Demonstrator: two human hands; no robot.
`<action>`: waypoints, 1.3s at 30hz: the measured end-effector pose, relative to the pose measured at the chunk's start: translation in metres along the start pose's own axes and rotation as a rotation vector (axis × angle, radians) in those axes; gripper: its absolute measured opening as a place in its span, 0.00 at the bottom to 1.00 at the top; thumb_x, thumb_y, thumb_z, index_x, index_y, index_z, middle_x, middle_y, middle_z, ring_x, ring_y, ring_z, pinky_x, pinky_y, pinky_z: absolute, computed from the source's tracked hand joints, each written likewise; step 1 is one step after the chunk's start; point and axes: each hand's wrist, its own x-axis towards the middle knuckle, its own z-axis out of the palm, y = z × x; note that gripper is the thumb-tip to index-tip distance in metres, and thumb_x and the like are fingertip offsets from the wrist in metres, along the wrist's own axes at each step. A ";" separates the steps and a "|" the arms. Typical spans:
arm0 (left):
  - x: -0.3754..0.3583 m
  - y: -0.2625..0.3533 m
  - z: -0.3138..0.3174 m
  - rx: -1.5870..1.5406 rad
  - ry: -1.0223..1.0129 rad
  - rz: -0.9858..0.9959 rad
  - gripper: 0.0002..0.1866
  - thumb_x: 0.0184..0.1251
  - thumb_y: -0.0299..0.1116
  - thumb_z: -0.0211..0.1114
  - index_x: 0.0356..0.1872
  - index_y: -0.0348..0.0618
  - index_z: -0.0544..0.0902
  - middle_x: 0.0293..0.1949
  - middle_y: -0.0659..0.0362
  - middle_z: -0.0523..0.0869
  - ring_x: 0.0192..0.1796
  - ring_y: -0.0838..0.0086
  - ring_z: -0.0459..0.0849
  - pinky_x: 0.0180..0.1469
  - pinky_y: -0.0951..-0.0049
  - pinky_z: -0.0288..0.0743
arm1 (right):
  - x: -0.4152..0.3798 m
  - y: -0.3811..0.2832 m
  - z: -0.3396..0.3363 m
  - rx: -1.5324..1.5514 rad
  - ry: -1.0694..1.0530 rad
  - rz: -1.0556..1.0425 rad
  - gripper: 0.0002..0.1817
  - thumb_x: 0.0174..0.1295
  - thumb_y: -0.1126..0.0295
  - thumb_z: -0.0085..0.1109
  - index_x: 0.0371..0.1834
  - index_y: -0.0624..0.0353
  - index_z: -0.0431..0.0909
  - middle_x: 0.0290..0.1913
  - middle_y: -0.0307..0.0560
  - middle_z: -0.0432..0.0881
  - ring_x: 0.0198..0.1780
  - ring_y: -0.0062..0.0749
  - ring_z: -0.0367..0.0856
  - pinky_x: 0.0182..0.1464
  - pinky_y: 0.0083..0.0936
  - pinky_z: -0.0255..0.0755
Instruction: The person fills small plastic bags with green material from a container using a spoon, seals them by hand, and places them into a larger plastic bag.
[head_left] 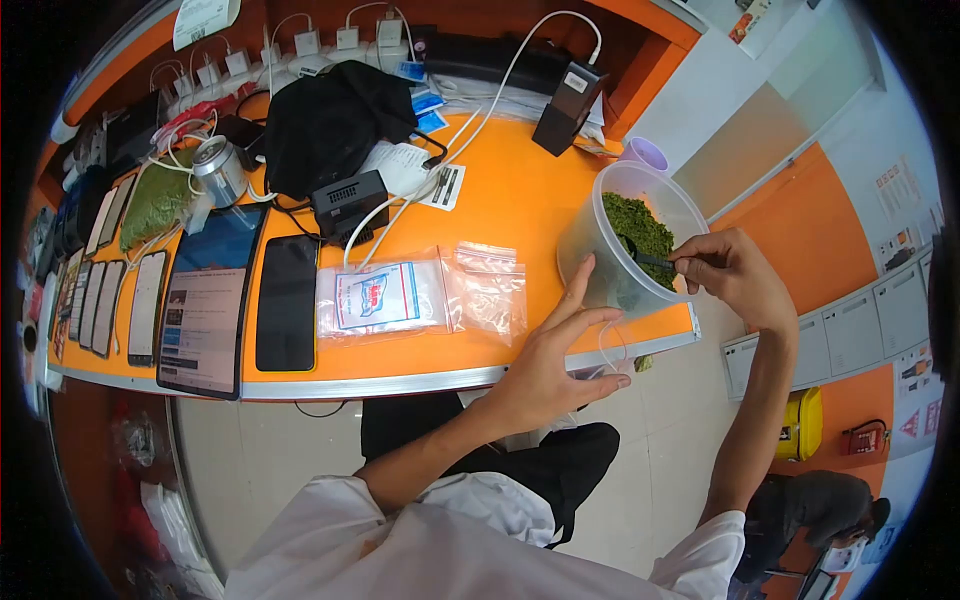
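Observation:
A clear plastic tub point(580, 240) stands at the right end of the table, partly filled with chopped green herb-like material point(640, 228). My right hand point(735, 275) pinches the handle of a black spoon point(655, 261), whose front end is in the green material. Below the tub, my left hand point(545, 365) holds a small clear plastic bag point(614, 350) at the table edge. Its fingers spread around the bag's mouth, and one fingertip is right at the tub's wall. A bit of green point(643, 362) shows just beyond the bag.
Zip bags point(490, 290) and a white-and-blue packet point(375, 295) lie left of my hand on the orange table point(510, 190). Farther left are a black phone point(287, 305), a tablet point(208, 300) and several phones. A white cable point(490, 110) crosses the back. Another person point(810, 510) bends at lower right.

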 end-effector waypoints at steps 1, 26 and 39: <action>0.000 0.001 -0.002 0.004 -0.005 0.006 0.35 0.55 0.30 0.85 0.66 0.43 0.81 0.86 0.36 0.46 0.88 0.47 0.46 0.84 0.51 0.50 | -0.001 -0.002 -0.003 0.000 0.007 -0.004 0.07 0.68 0.79 0.63 0.43 0.70 0.89 0.27 0.38 0.82 0.26 0.18 0.72 0.30 0.21 0.67; 0.055 0.089 -0.051 0.566 -0.053 0.110 0.33 0.57 0.34 0.82 0.63 0.37 0.81 0.54 0.51 0.87 0.60 0.59 0.85 0.67 0.60 0.74 | -0.025 0.058 -0.043 0.461 0.080 0.192 0.08 0.72 0.70 0.67 0.35 0.58 0.78 0.23 0.29 0.68 0.20 0.14 0.59 0.21 0.19 0.48; 0.155 0.084 -0.062 0.989 -0.354 0.205 0.33 0.59 0.40 0.76 0.65 0.36 0.82 0.57 0.48 0.85 0.63 0.56 0.82 0.68 0.60 0.74 | -0.019 0.075 -0.046 0.448 0.102 0.118 0.09 0.71 0.70 0.68 0.33 0.59 0.81 0.22 0.31 0.71 0.19 0.14 0.62 0.20 0.19 0.53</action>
